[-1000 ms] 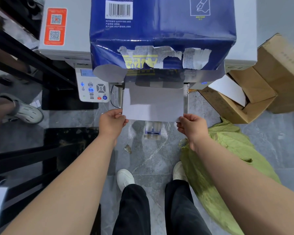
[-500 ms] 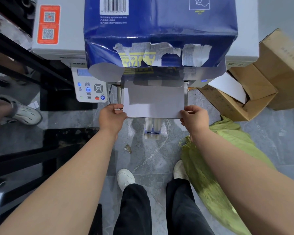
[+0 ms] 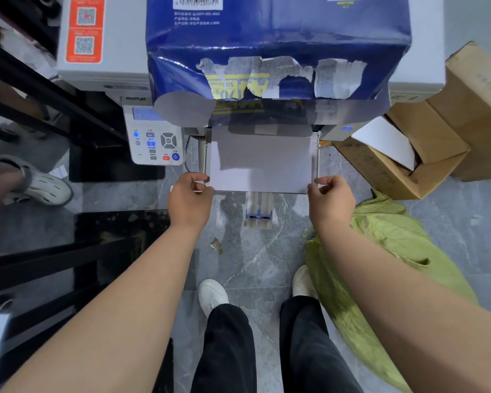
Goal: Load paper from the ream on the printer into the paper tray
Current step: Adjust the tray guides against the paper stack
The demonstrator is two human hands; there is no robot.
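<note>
A blue ream of paper [image 3: 278,46] with a torn front wrapper lies on top of the white printer [image 3: 108,52]. Below it a stack of white paper [image 3: 261,163] sits in the pulled-out paper tray [image 3: 203,154], its near edge sticking out toward me. My left hand [image 3: 189,199] grips the stack's near left corner at the tray rail. My right hand [image 3: 330,201] grips the near right corner. The far end of the sheets is hidden under the ream's flap.
The printer's control panel [image 3: 156,137] is left of the tray. Open cardboard boxes [image 3: 408,154] stand on the right, a green bag [image 3: 386,251] lies by my right foot. Black frames [image 3: 40,268] are on the left, with another person's shoe [image 3: 37,185] beyond.
Both hands have moved forward with the paper, and the stack has slid further into the tray. The hands now sit at the tray's side rails.
</note>
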